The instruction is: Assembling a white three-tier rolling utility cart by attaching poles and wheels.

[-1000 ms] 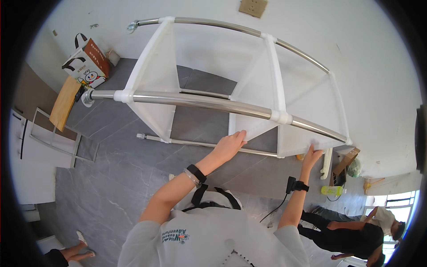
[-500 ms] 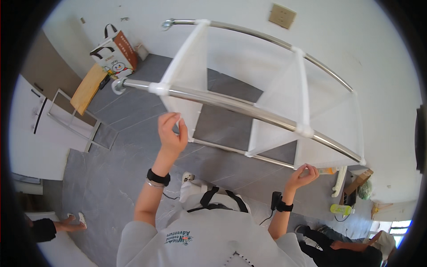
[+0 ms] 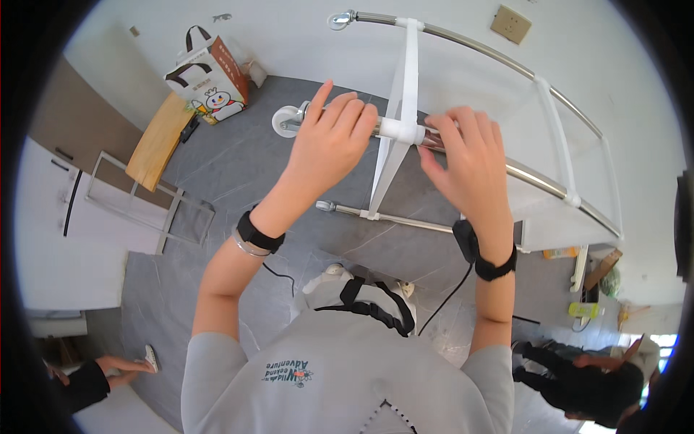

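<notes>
A rolling shelf rack with shiny metal tubes and white shelf panels lies tipped over in front of me, its caster wheels toward the left. My left hand lies over the short end of the nearest metal tube, between the caster and a white corner joint; its index finger sticks up and the thumb is hidden. On the other side of that joint, my right hand has its fingers over the same metal tube and its thumb below. The nearest white shelf panel stands edge-on between the hands.
A wooden board bears a shopping bag at the far left, beside a grey metal frame. Two people are nearby, one at the lower left, another in black at the lower right. A green-labelled bottle stands right.
Both hands have come up onto the nearest tube, the right one from the rack's lower right edge. The rack has shifted to the right in view and its near panel now appears edge-on.
</notes>
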{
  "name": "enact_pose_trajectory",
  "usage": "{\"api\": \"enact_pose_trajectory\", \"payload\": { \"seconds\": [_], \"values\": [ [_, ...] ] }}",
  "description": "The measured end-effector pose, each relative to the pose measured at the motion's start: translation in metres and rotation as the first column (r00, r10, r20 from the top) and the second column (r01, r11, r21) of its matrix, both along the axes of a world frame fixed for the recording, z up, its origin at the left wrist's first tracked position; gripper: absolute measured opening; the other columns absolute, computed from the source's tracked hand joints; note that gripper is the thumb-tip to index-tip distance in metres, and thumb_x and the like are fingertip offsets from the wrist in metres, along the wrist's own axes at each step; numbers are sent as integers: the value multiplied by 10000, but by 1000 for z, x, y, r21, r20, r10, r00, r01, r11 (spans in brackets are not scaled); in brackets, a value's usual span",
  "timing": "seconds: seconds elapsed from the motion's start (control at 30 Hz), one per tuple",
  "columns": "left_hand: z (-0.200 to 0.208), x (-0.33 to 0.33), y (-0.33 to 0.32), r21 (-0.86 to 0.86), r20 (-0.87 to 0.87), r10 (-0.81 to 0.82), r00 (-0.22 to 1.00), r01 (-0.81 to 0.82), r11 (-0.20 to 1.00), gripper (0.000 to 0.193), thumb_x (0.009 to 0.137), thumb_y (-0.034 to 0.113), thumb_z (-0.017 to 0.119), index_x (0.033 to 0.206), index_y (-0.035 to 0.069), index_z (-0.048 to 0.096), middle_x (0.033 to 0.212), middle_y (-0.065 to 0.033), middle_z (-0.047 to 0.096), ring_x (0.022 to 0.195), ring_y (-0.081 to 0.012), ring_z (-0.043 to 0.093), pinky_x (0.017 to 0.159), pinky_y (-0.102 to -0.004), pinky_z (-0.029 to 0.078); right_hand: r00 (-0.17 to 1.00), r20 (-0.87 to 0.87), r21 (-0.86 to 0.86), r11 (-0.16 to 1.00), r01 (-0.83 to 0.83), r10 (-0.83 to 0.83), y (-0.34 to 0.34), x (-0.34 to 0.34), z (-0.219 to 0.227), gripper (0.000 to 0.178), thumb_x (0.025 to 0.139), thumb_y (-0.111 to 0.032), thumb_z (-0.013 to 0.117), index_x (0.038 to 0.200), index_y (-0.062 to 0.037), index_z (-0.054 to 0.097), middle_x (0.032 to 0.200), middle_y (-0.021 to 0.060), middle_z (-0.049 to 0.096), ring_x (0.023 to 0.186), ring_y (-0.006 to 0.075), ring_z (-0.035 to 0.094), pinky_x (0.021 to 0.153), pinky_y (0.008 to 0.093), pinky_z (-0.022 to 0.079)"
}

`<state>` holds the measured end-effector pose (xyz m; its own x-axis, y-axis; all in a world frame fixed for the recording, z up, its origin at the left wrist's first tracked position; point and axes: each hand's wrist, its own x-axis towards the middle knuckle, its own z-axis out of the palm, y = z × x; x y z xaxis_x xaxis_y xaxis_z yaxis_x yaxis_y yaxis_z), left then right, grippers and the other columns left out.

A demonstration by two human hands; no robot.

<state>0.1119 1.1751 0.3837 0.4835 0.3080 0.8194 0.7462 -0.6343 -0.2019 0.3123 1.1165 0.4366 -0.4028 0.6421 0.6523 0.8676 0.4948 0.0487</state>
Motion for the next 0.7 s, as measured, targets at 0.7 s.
{"api": "enact_pose_trajectory", "payload": {
  "seconds": [0.7],
  "values": [
    [-20, -94, 50, -511, 54, 306, 950, -237, 826, 327, 849, 293, 599, 648, 40, 550, 563, -133, 580, 544, -344, 576, 501, -412, 445, 957, 34, 29, 957, 288, -289, 25, 6, -29, 127, 624, -128, 670, 629, -91, 548, 521, 67, 547, 449, 260, 554, 431, 351, 440]
  ]
}}
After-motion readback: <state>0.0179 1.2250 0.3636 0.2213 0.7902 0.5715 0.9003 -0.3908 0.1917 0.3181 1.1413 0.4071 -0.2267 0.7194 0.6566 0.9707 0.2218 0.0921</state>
